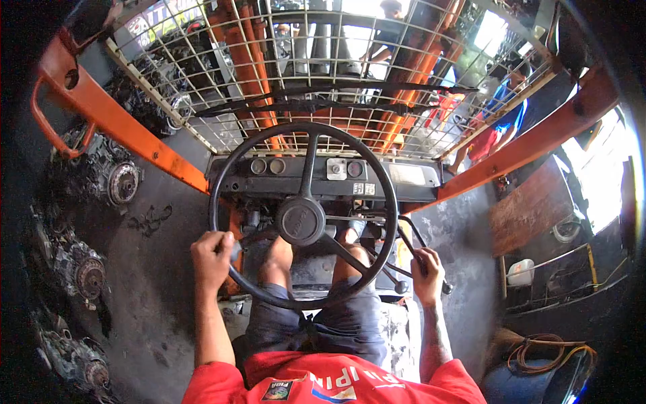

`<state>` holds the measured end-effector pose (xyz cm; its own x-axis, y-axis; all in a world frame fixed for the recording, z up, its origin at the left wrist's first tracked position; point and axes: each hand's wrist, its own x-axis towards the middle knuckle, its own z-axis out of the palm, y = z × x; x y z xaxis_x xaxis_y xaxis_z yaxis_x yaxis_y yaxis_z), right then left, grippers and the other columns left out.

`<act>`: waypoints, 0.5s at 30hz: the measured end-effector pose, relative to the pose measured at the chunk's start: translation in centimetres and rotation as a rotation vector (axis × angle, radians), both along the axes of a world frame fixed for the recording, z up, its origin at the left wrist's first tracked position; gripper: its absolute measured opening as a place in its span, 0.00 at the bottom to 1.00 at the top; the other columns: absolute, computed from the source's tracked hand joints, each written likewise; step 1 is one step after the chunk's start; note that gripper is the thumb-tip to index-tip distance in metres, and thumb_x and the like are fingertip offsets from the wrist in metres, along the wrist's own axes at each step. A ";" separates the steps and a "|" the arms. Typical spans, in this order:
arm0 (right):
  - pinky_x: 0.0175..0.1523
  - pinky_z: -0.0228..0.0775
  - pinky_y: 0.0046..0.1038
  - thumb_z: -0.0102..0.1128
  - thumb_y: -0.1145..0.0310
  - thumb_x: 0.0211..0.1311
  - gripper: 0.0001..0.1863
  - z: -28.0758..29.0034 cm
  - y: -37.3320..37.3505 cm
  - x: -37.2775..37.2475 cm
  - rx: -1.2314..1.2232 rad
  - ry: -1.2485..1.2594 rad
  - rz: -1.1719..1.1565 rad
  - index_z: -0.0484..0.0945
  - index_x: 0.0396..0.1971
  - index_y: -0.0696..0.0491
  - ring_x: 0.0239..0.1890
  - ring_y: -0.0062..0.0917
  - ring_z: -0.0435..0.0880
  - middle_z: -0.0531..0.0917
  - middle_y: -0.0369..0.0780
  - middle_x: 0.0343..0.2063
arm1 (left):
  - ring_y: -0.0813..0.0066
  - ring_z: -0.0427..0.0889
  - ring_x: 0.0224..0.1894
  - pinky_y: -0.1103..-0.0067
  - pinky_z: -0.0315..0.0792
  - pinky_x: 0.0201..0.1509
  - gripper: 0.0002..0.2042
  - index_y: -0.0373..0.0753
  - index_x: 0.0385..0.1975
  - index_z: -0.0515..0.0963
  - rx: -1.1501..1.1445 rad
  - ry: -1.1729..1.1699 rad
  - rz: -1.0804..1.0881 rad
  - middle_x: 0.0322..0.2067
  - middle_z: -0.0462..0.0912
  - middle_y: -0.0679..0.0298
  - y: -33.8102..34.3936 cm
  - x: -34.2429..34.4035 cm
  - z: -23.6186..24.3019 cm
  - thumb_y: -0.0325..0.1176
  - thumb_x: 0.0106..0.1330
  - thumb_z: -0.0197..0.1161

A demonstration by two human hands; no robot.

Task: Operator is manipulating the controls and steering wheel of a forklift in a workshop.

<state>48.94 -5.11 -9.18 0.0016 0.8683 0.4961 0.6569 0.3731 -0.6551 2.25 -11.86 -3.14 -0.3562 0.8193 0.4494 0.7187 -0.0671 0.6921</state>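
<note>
A large black steering wheel (301, 221) with three spokes stands in front of me. At its left rim my left hand (212, 259) is closed, thumb up, on a rounded grey knob (235, 251) that partly shows beside the fingers. To the right of the wheel, my right hand (428, 271) is wrapped round a black control lever (407, 237); the palm hides part of it. Another lever ends in a dark ball knob (402, 287) between that hand and the wheel.
Beyond the dashboard (269, 185) with round gauges, a wire mesh guard (316, 87) covers orange mast rails (252, 60). Orange frame posts (171, 165) flank me. Engine parts (121, 182) line the left floor. A person in blue and red (501, 111) is ahead right; a blue drum (518, 384) stands lower right.
</note>
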 end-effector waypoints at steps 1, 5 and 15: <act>0.43 0.78 0.34 0.63 0.76 0.60 0.08 -0.5 -0.4 -0.3 -0.018 -0.014 -0.021 0.82 0.40 0.56 0.37 0.40 0.86 0.84 0.46 0.38 | 0.66 0.79 0.26 0.71 0.70 0.32 0.13 0.31 0.25 0.79 0.006 -0.042 -0.005 0.21 0.79 0.59 0.4 -0.7 1.0 0.34 0.68 0.62; 0.41 0.78 0.34 0.62 0.77 0.61 0.07 -0.1 1.8 -0.3 0.062 -0.081 -0.075 0.82 0.38 0.53 0.35 0.43 0.86 0.84 0.46 0.37 | 0.81 0.75 0.31 0.79 0.70 0.37 0.13 0.32 0.32 0.80 0.250 0.150 0.046 0.26 0.79 0.68 5.6 -5.4 10.0 0.38 0.72 0.60; 0.40 0.79 0.34 0.57 0.78 0.60 0.12 3.1 5.3 -0.1 0.155 -0.181 -0.153 0.83 0.43 0.52 0.35 0.40 0.86 0.85 0.44 0.39 | 0.44 0.83 0.36 0.58 0.76 0.44 0.22 0.28 0.39 0.81 0.581 0.740 0.168 0.38 0.85 0.41 19.3 -8.1 40.2 0.45 0.73 0.49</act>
<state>48.84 0.16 -6.07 0.0256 0.7788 0.6267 0.8146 0.3471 -0.4647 -5.90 7.48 37.09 0.0889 0.3616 0.9281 0.9922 -0.1134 -0.0508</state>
